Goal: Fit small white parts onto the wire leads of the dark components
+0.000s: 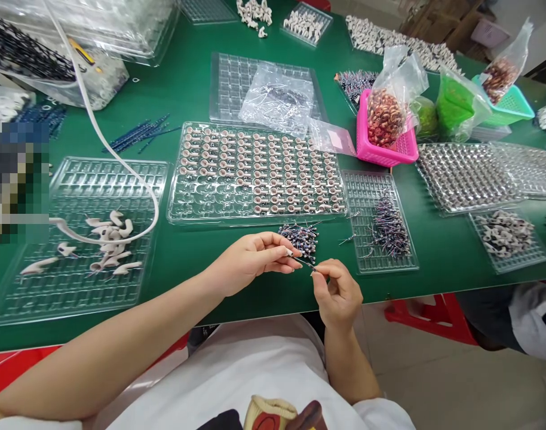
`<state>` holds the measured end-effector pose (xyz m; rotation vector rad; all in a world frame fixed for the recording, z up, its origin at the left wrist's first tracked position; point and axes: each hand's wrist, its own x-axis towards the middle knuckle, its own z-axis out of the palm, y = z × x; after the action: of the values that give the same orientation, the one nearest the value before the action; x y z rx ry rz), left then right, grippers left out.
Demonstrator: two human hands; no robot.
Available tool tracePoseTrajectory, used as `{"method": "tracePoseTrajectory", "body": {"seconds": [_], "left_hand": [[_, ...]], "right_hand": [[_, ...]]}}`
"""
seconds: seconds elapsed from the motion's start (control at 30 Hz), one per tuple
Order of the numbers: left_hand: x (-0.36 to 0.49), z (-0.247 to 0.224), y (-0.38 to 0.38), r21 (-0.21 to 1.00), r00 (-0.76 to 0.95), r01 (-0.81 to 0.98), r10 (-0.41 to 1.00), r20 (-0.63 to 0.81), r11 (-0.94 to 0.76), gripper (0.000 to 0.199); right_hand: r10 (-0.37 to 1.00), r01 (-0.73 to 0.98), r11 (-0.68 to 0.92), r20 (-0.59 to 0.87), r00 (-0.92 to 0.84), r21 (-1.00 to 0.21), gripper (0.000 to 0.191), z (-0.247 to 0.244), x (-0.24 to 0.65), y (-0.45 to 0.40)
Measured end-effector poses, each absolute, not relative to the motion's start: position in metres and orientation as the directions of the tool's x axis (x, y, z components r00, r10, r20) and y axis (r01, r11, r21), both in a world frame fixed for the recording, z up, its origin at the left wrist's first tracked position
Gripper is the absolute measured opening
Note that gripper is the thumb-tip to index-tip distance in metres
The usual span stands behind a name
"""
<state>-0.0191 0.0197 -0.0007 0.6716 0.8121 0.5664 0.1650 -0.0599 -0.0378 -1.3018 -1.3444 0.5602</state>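
My left hand [255, 260] pinches a small white piece [290, 254] between thumb and fingertips, its other fingers loosely extended. From there a thin dark wire-like part [305, 263] runs across to my right hand [338, 292], whose thumb and forefinger close on its other end. Just behind my fingers lies a pile of small dark parts with thin leads [302, 236]. Beyond that, a clear blister tray [196, 209] holds rows of whitish cup-shaped pieces with brownish centres; several pockets at its front left hold none.
At left, another clear tray [134, 286] carries loose white curved pieces, and a white cable [154, 203] loops over it. A tray of leaded parts [362, 257] sits at right. Behind stands a pink basket [387, 156] with bagged copper-coloured rings. A person sits at far right.
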Motion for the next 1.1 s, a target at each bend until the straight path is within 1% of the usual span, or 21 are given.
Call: {"method": "tracePoseTrajectory", "body": {"seconds": [0.2, 0.37, 0.77, 0.9, 1.1], "left_hand": [[-0.021, -0.004, 0.019, 0.744, 0.592, -0.189, 0.679, -0.434, 0.641, 0.02], [-0.022, -0.006, 0.018, 0.773, 0.602, -0.154, 0.679, -0.42, 0.615, 0.02], [-0.022, -0.003, 0.019, 0.811, 0.586, -0.123, 0.701, -0.406, 0.572, 0.02], [-0.021, 0.002, 0.018, 0.856, 0.562, -0.087, 0.734, -0.38, 0.509, 0.019], [-0.02, 0.004, 0.012, 0.929, 0.527, -0.007, 0.791, -0.311, 0.37, 0.019]], "right_hand": [[0.901, 0.372, 0.276, 0.374, 0.221, -0.886, 0.009, -0.037, 0.165, -0.06], [0.908, 0.396, 0.243, 0.352, 0.229, -0.886, 0.007, -0.037, 0.164, -0.06], [0.9, 0.421, 0.263, 0.378, 0.218, -0.868, 0.008, -0.036, 0.164, -0.059], [0.896, 0.447, 0.291, 0.405, 0.183, -0.846, 0.011, -0.035, 0.164, -0.059], [0.87, 0.562, 0.333, 0.477, 0.127, -0.757, 0.015, -0.036, 0.164, -0.059]]}}
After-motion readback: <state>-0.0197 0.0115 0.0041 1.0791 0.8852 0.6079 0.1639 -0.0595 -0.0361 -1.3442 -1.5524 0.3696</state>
